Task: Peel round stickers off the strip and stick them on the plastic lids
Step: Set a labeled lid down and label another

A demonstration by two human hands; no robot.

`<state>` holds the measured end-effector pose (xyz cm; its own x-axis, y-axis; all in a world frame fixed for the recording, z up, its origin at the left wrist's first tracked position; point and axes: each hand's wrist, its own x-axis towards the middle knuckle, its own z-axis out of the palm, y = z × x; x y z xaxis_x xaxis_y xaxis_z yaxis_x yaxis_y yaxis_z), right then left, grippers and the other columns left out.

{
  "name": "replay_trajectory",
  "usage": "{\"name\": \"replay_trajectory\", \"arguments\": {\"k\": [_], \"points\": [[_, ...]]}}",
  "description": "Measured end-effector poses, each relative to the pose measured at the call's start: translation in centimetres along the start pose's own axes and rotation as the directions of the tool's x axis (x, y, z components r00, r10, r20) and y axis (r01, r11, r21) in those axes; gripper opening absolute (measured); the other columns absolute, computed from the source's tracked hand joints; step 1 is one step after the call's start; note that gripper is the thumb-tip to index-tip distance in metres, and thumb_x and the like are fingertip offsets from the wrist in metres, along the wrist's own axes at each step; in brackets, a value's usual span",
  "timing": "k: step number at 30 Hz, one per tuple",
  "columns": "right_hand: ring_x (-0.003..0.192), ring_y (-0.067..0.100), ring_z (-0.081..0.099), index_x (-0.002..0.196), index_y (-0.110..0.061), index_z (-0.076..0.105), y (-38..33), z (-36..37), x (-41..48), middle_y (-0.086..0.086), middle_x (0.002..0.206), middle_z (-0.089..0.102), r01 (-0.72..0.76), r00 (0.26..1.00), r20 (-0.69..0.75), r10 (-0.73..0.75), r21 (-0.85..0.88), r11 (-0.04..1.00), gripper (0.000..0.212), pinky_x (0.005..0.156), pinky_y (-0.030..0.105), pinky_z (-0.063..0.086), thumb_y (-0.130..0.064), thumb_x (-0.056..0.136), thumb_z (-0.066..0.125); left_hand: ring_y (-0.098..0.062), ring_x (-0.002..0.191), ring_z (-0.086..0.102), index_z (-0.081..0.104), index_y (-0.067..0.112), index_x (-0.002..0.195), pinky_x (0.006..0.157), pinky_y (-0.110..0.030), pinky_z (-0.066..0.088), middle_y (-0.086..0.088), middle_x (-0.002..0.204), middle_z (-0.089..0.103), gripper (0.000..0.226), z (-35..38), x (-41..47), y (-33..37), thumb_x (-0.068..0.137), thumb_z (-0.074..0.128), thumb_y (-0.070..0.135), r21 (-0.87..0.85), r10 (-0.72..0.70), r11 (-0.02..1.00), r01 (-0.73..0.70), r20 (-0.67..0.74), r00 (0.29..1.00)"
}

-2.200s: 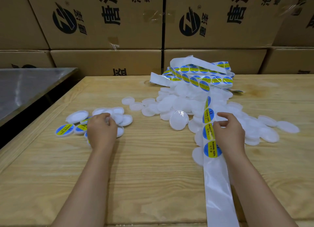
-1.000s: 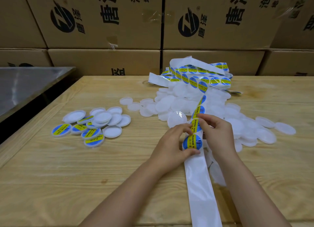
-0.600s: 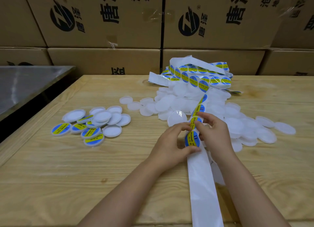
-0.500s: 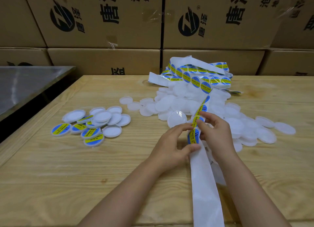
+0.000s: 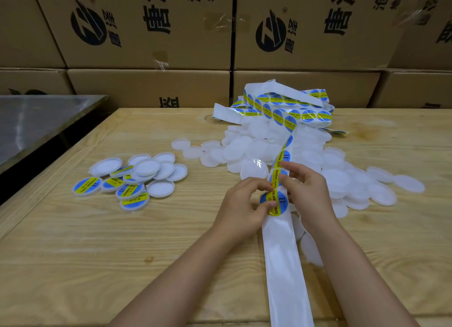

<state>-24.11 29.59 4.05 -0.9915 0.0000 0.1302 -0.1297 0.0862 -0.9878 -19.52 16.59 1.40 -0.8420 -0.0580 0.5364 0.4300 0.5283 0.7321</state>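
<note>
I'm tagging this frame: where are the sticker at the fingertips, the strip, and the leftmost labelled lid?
sticker (image 5: 278,202), head view, on its yellow band.
strip (image 5: 282,265), head view, on the bare white backing.
labelled lid (image 5: 87,186), head view, on its sticker's middle.

Head-worn view looks forward and down (close in) across the table (image 5: 73,253).

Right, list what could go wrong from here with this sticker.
1. The left hand pinches the edge of the round sticker while the right hand holds the strip. Once lifted, the sticker may curl and cling to itself or to the fingers.
2. The strip's far end lies tangled on the pile of bare lids. Pulling more strip could drag lids across the table.
</note>
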Motion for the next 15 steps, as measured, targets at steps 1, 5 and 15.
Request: {"name": "replay_trajectory", "arguments": {"k": [1, 5, 15], "points": [[0.086, 0.016, 0.058, 0.103, -0.020, 0.068, 0.0, 0.1, 0.0, -0.006, 0.088, 0.061, 0.007, 1.000, 0.003, -0.007, -0.014, 1.000, 0.026, 0.072, 0.028, 0.046, -0.003, 0.085, 0.059, 0.000, 0.090, 0.055, 0.064, 0.020, 0.090, 0.082, -0.010, 0.040, 0.009, 0.096, 0.065, 0.022, 0.0, 0.0, 0.0, 0.073, 0.074, 0.010, -0.002, -0.013, 1.000, 0.013, 0.016, 1.000], [0.091, 0.020, 0.062, 0.091, -0.037, 0.063, -0.2, 0.5, -0.4, -0.014, 0.094, 0.060, 0.049, 0.999, 0.028, -0.046, -0.112, 0.992, 0.035, 0.088, 0.040, 0.051, -0.003, 0.084, 0.058, -0.002, 0.084, 0.052, 0.050, 0.030, 0.081, 0.079, -0.018, 0.043, 0.012, 0.087, 0.056, 0.033, 0.0, 0.0, -0.1, 0.072, 0.075, 0.010, -0.012, -0.065, 0.998, 0.065, 0.041, 0.997], [0.091, 0.022, 0.060, 0.120, -0.018, 0.061, -0.3, -0.6, -0.4, 0.007, 0.104, 0.065, 0.045, 0.991, -0.091, -0.098, -0.466, 0.884, 0.037, 0.078, 0.030, 0.046, -0.010, 0.084, 0.059, -0.016, 0.074, 0.058, 0.058, 0.019, 0.069, 0.074, -0.031, 0.049, 0.005, 0.075, 0.060, 0.024, -0.8, 0.5, 0.4, 0.078, 0.070, 0.000, -0.284, -0.246, 0.930, 0.234, -0.007, 0.969]]}}
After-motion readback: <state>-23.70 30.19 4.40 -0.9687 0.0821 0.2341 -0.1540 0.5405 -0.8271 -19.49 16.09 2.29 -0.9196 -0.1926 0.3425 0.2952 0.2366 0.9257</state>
